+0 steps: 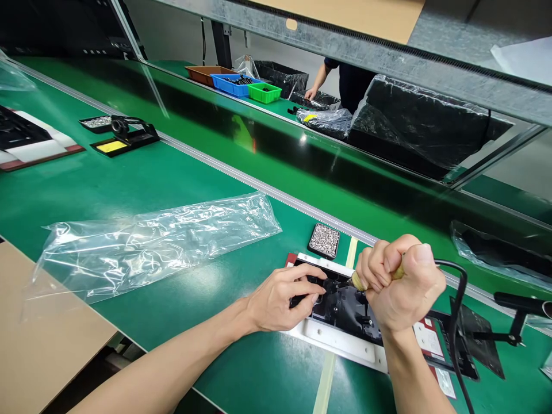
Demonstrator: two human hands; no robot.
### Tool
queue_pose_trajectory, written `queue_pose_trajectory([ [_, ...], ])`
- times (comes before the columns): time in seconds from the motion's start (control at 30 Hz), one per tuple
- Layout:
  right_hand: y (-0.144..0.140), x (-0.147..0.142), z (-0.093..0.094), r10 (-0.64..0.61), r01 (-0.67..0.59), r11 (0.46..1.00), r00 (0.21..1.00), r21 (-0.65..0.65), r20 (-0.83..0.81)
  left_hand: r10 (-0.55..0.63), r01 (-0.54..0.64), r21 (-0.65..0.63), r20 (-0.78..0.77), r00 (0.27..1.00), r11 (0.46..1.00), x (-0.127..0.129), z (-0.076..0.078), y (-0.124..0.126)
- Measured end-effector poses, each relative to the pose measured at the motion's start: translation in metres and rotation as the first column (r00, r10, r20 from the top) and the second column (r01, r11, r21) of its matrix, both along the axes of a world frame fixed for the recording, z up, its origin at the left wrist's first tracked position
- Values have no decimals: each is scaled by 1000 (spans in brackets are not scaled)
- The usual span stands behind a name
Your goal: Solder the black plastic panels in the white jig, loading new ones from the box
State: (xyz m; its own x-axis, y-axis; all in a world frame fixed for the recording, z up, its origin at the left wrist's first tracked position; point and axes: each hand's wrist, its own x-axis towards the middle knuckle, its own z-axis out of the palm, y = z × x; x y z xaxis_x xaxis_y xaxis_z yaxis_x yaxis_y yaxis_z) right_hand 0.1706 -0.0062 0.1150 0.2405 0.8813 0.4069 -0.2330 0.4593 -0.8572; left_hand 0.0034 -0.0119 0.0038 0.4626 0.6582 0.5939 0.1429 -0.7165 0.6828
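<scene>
Head view: bench with a green mat [142, 190], seen from above the person's two bare forearms.
Right hand [403, 287]: fist closed tight around a tan tool handle [357, 280], thumb on top; the tool's front end points down and left onto the black part. A black cable [455, 313] loops out from behind the fist and runs down toward the near edge.
Left hand [282, 299]: palm down, fingers curled and pressing on the left end of the black part, fingertips just beside the tool's end.
Black part [345, 307]: a black moulded plastic piece lying in a white fixture plate [340, 342], near the bench's near edge, right of centre.
Screw tray [324, 240]: small black tray of silvery bits, just beyond the fixture, beside the metal rail [241, 175].
Plastic bag [150, 244]: clear, crumpled, flat on the mat left of the hands, well apart from them.
Soldering stand [125, 135]: black, with a yellow pad, far left along the rail.
Far side: blue bin [233, 85], green bin [264, 92], black parts in plastic wrap [414, 123], and another person's hand [309, 94] resting among them.
Near left corner: brown cardboard [38, 339].
</scene>
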Motion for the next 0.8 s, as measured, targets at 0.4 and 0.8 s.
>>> queue_pose_trajectory([
  [0.4, 0, 0, 0, 5, -5, 1000, 1000, -1, -10, 4, -4, 5, -4, 1000, 1000, -1, 1, -1],
  [0.8, 0, 1, 0, 6, -6, 1000, 1000, 9, -1, -4, 4, -1, 7, 1000, 1000, 0, 1, -1],
])
